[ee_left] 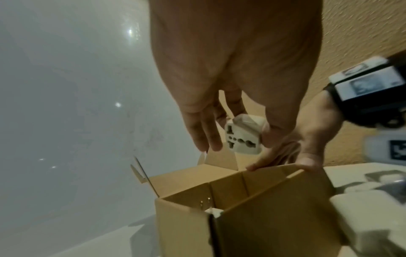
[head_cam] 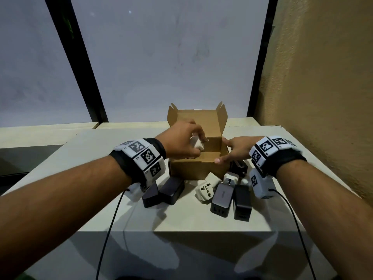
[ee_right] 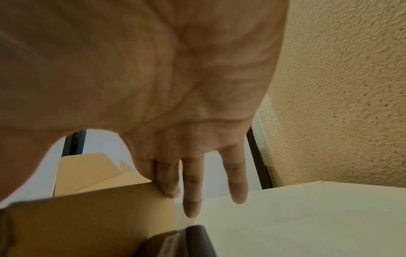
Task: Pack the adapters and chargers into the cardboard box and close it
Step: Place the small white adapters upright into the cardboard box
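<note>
Two dark chargers [head_cam: 161, 191] on pale table [head_cam: 193, 221].

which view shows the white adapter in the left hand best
The left wrist view: the white square travel adapter faces the camera with its socket holes plain, pinched by the left hand above the open brown cardboard box. The head view shows only a white corner behind the fingers. The right wrist view does not show it.

The left hand [head_cam: 179, 141] is extended forward, its fingers curled, pinching a white plug adapter [ee_left: 242, 134]. The right hand [head_cam: 239, 149] lies flat with straight fingers [ee_right: 192, 200], thumb pressing on the brown cardboard box [head_cam: 193, 168].
</note>
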Demonstrator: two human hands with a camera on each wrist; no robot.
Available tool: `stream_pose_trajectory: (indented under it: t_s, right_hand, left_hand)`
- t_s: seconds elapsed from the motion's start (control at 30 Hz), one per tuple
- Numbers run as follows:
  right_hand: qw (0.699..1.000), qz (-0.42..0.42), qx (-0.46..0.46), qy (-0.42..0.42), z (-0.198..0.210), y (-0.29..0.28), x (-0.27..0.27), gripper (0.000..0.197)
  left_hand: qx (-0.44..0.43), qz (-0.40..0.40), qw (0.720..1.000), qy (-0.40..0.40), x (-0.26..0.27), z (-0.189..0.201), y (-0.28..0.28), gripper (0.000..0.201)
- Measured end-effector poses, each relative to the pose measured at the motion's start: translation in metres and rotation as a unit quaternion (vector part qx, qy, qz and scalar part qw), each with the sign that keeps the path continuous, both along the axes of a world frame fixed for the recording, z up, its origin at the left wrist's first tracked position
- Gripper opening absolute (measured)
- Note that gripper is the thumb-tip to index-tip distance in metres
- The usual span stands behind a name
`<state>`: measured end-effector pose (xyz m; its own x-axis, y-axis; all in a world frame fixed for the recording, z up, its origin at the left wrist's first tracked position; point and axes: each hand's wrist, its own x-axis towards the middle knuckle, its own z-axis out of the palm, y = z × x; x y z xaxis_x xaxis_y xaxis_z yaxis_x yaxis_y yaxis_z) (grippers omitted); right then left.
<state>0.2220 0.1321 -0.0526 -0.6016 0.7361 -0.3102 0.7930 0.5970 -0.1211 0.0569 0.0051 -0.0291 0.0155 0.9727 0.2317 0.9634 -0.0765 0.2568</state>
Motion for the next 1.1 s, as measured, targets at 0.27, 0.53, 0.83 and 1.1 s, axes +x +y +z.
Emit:
stream_pose_trajectory:
  t_s: [0.27,0.53,0.83,1.1]
  right_hand:
    - [1.000,0.029,-0.004,0.000,0.000,0.006,-0.002,0.098]
    - [0.999,0.042,-0.007,0.014,-0.005,0.012,-0.001,0.097]
    - [0.998,0.061,-0.007,0.016,-0.008,0.016,-0.002,0.097]
    - [0.998,0.066,-0.007,0.022,-0.009,0.016,0.000,0.096]
  left_hand:
    - [-0.058,0.041,0.997,0.038,-0.003,-0.008,0.056,0.029]
    - [-0.150,0.090,0.978,0.112,0.000,-0.022,0.087,0.023]
    - [-0.195,0.120,0.950,0.214,0.004,-0.032,0.087,0.034]
    - [-0.133,0.081,0.961,0.229,0.009,-0.034,0.085,0.041]
